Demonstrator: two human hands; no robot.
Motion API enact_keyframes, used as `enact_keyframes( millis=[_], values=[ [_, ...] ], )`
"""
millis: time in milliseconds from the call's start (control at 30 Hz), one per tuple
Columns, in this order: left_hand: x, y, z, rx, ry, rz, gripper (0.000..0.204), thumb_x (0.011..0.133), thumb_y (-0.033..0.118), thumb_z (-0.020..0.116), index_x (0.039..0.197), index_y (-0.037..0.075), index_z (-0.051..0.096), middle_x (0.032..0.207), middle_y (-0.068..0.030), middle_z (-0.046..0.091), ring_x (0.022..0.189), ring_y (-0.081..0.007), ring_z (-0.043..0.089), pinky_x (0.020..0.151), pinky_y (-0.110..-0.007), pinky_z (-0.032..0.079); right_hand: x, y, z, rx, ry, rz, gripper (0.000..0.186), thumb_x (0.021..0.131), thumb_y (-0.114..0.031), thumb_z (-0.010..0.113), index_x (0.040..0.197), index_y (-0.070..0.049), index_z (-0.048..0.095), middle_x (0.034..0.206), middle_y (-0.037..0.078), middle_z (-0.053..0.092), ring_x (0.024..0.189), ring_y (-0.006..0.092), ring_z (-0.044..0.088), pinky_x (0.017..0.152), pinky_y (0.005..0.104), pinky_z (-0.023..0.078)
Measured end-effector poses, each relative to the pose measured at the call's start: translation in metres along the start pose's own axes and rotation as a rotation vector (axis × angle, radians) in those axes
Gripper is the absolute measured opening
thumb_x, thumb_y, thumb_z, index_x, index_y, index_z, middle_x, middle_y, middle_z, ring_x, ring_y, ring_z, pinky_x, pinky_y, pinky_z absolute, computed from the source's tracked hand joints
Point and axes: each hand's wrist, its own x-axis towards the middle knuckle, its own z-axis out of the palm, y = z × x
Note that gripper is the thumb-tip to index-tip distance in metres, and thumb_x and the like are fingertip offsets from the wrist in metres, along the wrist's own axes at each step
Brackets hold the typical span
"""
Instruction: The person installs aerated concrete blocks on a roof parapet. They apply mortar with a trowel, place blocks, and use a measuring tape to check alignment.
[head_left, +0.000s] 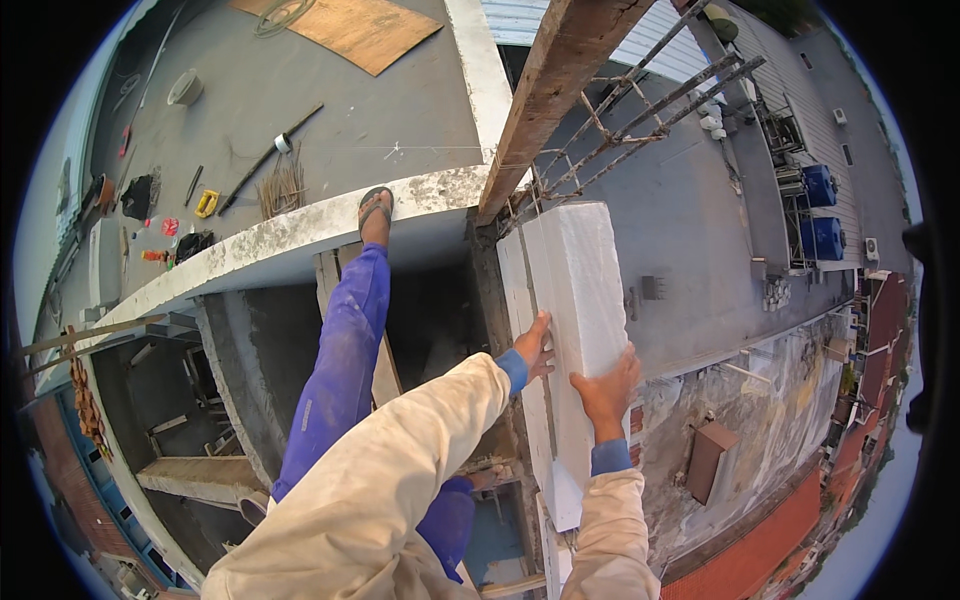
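Note:
A long white building block (pixel 585 290), likely lightweight concrete, lies along the top of a narrow wall. My left hand (pixel 535 347) presses against its left side, with the fingers curled along that face. On the opposite side, my right hand (pixel 608 390) clasps the block's outer edge, its thumb over the top. Together both hands hold it from its two sides. Below and to the left, a pale wall course (pixel 513 283) runs beside the block. My foot in a sandal (pixel 376 208) stands on a whitish concrete ledge (pixel 430 197).
Beyond the block rise a wooden post (pixel 560 75) and a rusty rebar cage (pixel 640 120). A deep dark opening (pixel 430 320) lies under my legs. On the upper-left slab are a plywood sheet (pixel 365 35), a bucket (pixel 185 88) and a yellow tool (pixel 207 204). The right side drops off.

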Motion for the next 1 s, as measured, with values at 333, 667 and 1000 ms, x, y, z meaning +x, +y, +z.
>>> enact_keyframes(
  millis=[333, 667, 1000],
  values=[
    [0.031, 0.001, -0.018, -0.010, 0.072, -0.080, 0.090, 0.097, 0.076, 0.034, 0.165, 0.027, 0.000, 0.172, -0.0095, -0.008, 0.155, -0.0448, -0.001, 0.122, -0.065, 0.010, 0.009, -0.004, 0.031, -0.015, 0.015, 0.014, 0.113, 0.059, -0.032, 0.086, 0.153, -0.002, 0.029, 0.148, 0.019, 0.040, 0.138, 0.0403, 0.038, 0.112, 0.0588, 0.032],
    [0.032, 0.004, -0.022, -0.032, 0.073, -0.070, 0.092, 0.099, 0.072, 0.038, 0.165, 0.023, -0.002, 0.172, -0.0096, -0.008, 0.155, -0.0446, -0.003, 0.121, -0.066, 0.010, 0.010, -0.009, 0.037, -0.038, 0.017, -0.003, 0.112, 0.061, -0.030, 0.086, 0.152, -0.003, 0.027, 0.146, 0.022, 0.040, 0.136, 0.0428, 0.039, 0.111, 0.0567, 0.035],
    [0.020, 0.030, -0.013, -0.047, 0.045, -0.050, 0.106, 0.092, 0.079, 0.045, 0.165, 0.020, -0.004, 0.170, -0.0159, -0.012, 0.155, -0.0461, -0.006, 0.120, -0.068, 0.009, 0.010, -0.015, 0.035, -0.078, -0.022, 0.027, 0.116, 0.060, -0.032, 0.087, 0.153, 0.001, 0.025, 0.145, 0.022, 0.041, 0.134, 0.0428, 0.041, 0.109, 0.0578, 0.036]
  ],
)
